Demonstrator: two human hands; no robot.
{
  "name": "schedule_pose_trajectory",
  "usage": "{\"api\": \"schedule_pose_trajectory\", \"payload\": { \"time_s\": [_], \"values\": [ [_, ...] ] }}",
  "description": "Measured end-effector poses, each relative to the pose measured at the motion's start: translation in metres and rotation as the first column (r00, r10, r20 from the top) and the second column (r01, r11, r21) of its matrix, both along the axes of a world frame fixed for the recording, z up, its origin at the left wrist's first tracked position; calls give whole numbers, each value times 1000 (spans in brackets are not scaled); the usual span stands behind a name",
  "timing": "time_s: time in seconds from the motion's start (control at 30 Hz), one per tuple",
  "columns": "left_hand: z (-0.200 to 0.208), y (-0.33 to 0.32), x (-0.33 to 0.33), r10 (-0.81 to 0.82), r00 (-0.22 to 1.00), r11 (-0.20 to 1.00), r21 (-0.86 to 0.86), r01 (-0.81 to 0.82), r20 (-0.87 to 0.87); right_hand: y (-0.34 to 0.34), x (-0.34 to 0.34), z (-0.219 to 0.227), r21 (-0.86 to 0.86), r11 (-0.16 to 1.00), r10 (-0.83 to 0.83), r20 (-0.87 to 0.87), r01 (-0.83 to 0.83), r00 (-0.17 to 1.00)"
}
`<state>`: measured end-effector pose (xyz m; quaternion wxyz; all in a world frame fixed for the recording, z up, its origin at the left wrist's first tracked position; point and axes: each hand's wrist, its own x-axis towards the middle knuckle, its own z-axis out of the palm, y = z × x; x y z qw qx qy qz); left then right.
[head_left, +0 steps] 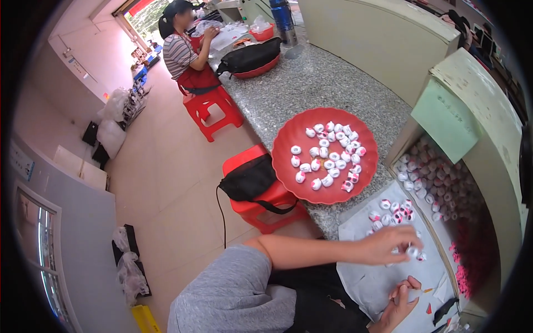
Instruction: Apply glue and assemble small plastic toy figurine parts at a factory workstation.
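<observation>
My left hand point(386, 244) reaches across a white paper sheet point(355, 277), its fingers curled down and pinching a small round white piece point(412, 251). More of these white pieces with pink patches point(397, 210) lie loose on the sheet just beyond that hand. Lower on the sheet, close to my body, my right hand point(398, 304) is turned up with bent fingers. Something whitish shows at its fingertips, too small to make out. A slim orange tip point(427, 290) lies beside those fingers.
A red scalloped bowl point(286, 172) with many white pieces stands on the granite counter point(327, 83). At right, a bin point(433, 172) holds more pieces and pink bits. A red stool point(261, 205) carries a black bag point(250, 180). Farther off, a person point(183, 53) sits at the counter.
</observation>
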<state>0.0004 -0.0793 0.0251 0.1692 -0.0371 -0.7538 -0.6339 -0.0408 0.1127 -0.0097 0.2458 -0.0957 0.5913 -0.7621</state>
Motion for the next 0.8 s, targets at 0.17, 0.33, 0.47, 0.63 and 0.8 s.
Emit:
{"api": "schedule_pose_trajectory", "payload": {
  "time_s": [0.17, 0.33, 0.47, 0.63, 0.8],
  "values": [
    [-28, 28, 40, 62, 997, 997, 53, -60, -48, -29, 14, 3, -29, 999, 45, 2, -45, 999],
    [-29, 29, 51, -38, 996, 955, 296, 13, 80, -32, 22, -1, 16, 998, 59, 53, -60, 997],
    [-50, 30, 43, 51, 987, 980, 200, -20, -150, -33, 23, 2, 60, 998, 27, 32, -29, 999],
    [-51, 31, 43, -196, 969, 753, 657, 48, 154, -37, 21, -1, 102, 994, 34, -3, -33, 999],
    [-55, 36, 44, -72, 997, 670, 741, 50, -3, -40, 25, -3, 83, 997, 0, -15, 2, 1000]
  ]
}}
